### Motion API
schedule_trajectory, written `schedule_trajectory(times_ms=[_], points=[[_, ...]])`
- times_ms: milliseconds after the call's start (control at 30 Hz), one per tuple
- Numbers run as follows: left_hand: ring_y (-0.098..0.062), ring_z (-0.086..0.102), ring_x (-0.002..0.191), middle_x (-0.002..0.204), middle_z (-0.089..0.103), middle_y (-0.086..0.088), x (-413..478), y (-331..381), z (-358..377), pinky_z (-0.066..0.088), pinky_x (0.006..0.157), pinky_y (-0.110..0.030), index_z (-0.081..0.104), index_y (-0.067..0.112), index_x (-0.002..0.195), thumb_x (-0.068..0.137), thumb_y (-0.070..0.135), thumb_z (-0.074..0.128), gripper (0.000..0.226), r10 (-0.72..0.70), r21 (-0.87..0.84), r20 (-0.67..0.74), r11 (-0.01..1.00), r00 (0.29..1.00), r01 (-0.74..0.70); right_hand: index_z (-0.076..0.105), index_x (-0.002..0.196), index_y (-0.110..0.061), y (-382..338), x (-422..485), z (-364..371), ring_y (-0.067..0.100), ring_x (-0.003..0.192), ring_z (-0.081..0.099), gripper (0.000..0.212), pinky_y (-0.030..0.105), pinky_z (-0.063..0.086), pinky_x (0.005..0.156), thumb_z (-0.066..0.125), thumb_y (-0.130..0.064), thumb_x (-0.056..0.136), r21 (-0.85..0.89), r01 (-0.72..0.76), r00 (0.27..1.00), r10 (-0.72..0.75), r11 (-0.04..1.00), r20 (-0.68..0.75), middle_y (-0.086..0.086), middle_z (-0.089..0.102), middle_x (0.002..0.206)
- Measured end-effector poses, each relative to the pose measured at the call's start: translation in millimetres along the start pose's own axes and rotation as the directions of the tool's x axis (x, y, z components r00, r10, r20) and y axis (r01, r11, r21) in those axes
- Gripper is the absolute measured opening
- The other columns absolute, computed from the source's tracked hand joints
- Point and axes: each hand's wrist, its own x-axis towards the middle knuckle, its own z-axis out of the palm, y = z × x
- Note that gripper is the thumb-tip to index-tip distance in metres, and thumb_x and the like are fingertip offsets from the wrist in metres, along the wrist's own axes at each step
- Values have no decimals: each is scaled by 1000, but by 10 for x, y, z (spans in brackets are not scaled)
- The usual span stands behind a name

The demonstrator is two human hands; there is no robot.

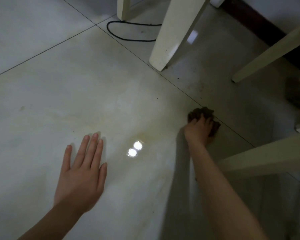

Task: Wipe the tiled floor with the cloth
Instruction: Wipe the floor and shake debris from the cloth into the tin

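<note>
The tiled floor (80,87) is pale and glossy, with dark grout lines and a yellowish stain near the middle. A dark brown crumpled cloth (202,113) lies on the floor right beside a grout line, at the right of centre. My right hand (198,129) grips the cloth from behind, fingers curled over it, and presses it down on the tile. My left hand (83,170) rests flat on the floor at the lower left, fingers straight and spread, holding nothing.
A cream chair leg (170,38) stands on the floor beyond the cloth, with more legs (270,54) at the right and a cream rail (267,158) close to my right arm. A black cable (128,38) loops at the top. Crumbs (177,78) dot the tile near the chair leg.
</note>
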Motion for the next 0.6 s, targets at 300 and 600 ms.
schedule_trajectory(times_ms=[300,600], points=[[-25,17,148,160,18,-10,-1,11,-43,18,116,-55,24,4,150,96,35,24,62,-7,-2,43,1000,999,7,49,136,4,230,-1095,196,39,138,37,50,60,31,110,36,-19,94,-129,790,612,-761,600,216,25,43,144],[-24,10,149,161,11,-9,15,0,-35,16,117,-54,17,5,152,97,35,24,63,-8,19,63,1000,998,7,24,152,-7,168,-358,22,32,148,6,55,47,5,119,36,-14,98,-42,106,994,-106,993,-1,19,9,160]])
